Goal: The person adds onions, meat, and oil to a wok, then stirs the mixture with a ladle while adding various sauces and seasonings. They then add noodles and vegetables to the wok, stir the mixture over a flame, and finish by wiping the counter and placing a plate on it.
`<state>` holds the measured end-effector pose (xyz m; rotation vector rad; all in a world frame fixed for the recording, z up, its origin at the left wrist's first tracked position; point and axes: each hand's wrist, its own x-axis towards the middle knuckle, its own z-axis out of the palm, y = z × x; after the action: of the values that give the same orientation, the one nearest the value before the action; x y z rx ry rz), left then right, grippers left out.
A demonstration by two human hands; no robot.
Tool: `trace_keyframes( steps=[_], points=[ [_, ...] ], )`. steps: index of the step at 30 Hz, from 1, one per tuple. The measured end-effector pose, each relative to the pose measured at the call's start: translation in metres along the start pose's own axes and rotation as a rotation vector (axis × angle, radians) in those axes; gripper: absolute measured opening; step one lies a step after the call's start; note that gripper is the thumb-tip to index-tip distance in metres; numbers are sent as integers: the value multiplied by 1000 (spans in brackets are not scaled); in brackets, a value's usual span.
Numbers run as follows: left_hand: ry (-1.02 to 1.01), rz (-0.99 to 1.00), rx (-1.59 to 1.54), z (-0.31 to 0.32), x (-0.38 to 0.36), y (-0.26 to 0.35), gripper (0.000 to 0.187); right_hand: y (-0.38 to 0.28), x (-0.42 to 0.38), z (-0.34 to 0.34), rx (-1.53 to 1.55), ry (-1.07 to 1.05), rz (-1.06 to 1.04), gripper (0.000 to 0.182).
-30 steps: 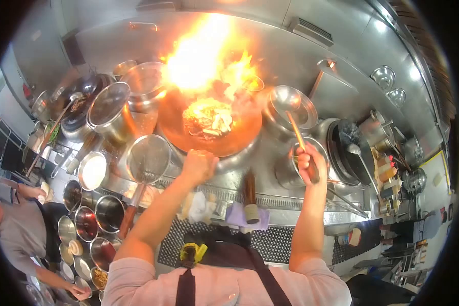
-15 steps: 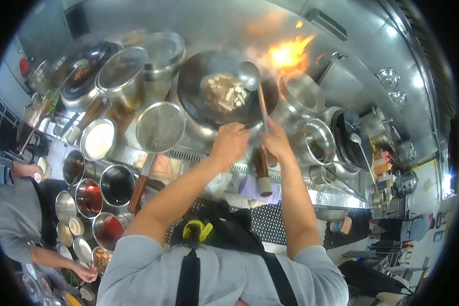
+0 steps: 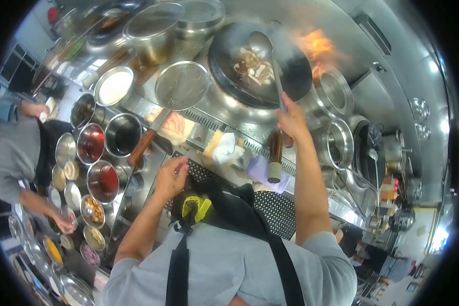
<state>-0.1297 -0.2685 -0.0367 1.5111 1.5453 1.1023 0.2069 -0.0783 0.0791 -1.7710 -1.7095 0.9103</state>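
My right hand (image 3: 292,122) is wrapped around the handle of a long ladle (image 3: 277,76). The ladle's round bowl is inside a dark wok (image 3: 297,76), beside pale sliced food (image 3: 256,67) in brown sauce. Steam hangs over the wok. My left hand (image 3: 170,177) is low in front of my body, near the counter edge. Its fingers are loosely bent, with nothing visible in them. A strainer (image 3: 182,85) with a wooden handle lies beyond it. Below my right hand stands a brown bundle-like tool (image 3: 275,158) with a pale end cap.
Flames (image 3: 319,43) rise right of the wok. Steel pots (image 3: 155,33) stand behind left; a round steel pot (image 3: 336,92) stands right. Red sauce (image 3: 107,182) and other ingredients fill containers at left. A white cloth (image 3: 228,148) lies on the counter. A co-worker's hand (image 3: 65,223) is at far left.
My left hand has moved away from the wok's near edge, back and left toward my body. My right hand still grips the ladle in the wok. The camera view has shifted.
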Motion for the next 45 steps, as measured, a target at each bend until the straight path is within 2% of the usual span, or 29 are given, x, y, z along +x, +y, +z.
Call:
trace_keyframes(
  steps=[2,7,10,14,17,20,23,26,28,30,33,34,37,38,39,40,42,44,45],
  points=[
    [79,-48,-31,-1,-4,13,24,-7,2,2,60,-27,-21,65],
    [207,-97,33,12,-30,31,25,0,-71,-33,210,-162,11,63],
    [250,-111,42,25,-53,37,25,29,-53,-62,26,-190,-39,63],
    [230,-131,59,46,-76,49,25,40,-38,-50,-8,-86,-73,64],
    [250,-106,64,53,-96,44,25,43,-57,-59,110,-204,-56,63],
    [339,-124,93,52,-115,48,26,47,-87,-75,15,-175,-82,65],
    [376,-206,110,50,-130,55,27,65,-73,-90,-162,-229,-105,64],
    [367,-238,113,52,-135,60,27,79,-31,-86,-233,-100,-222,63],
    [372,-205,152,54,-137,61,27,83,-3,-73,-194,-32,-235,63],
    [359,-172,179,57,-140,58,28,78,3,-55,-91,-21,-152,63],
    [351,-193,191,56,-146,67,28,69,-17,-51,37,-195,-89,63],
    [365,-218,195,53,-150,69,28,65,-36,-54,168,-183,-95,63],
    [493,-234,289,46,-176,38,27,64,-59,-79,201,-286,-49,61],
    [530,-261,299,39,-180,42,27,70,-56,-86,173,-271,-14,61],
    [566,-283,300,30,-182,43,27,55,-66,-87,202,-229,-71,61],
    [643,-320,327,16,-188,38,28,58,-63,-88,84,-179,-74,61],
    [766,-359,359,-5,-190,21,28,81,-56,-89,42,-85,-165,65],
    [928,-389,243,-39,-195,-5,29,80,-69,-86,374,-103,-247,72],
    [992,-381,245,-58,-195,-18,29,62,-78,-81,462,-166,-199,73]
  ],
)
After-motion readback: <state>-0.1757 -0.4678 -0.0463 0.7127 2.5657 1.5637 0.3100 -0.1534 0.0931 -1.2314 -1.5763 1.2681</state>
